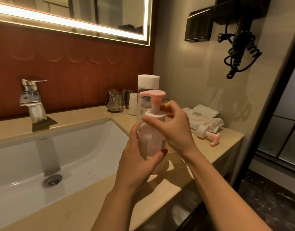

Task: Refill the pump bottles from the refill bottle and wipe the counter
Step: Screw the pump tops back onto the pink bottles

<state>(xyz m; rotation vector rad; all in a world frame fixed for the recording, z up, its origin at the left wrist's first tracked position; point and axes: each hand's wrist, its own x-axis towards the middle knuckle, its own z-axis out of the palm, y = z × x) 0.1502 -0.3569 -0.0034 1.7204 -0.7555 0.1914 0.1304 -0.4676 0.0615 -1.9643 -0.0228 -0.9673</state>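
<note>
The clear plastic pump bottle with a pink pump head (151, 140) stands upright, long axis vertical, over the beige stone counter (76, 209) just right of the sink; its nozzle points left. Whether its base touches the counter cannot be told, as the hands hide it. The left hand (135, 157) wraps around the bottle's body, fingers and thumb curled against it. The right hand (173, 129) pinches the white collar under the pump with curled fingertips.

Directly behind stands a taller clear refill bottle with a white cap (148, 82), partly hidden by the pump. To the right, 1 loose white-and-pink pump head (208, 134) lies on its side near a white pack of wipes (201, 113). Faceted glass tumblers (114, 101) sit by the back wall.

A white rectangular sink basin (86, 147) is sunk into the counter under a chrome faucet (31, 94). Above the red panelled wall (76, 64) hangs a lit-edged mirror (76, 10); a black wall-mounted hair dryer with coiled cord (240, 30) hangs at right.
</note>
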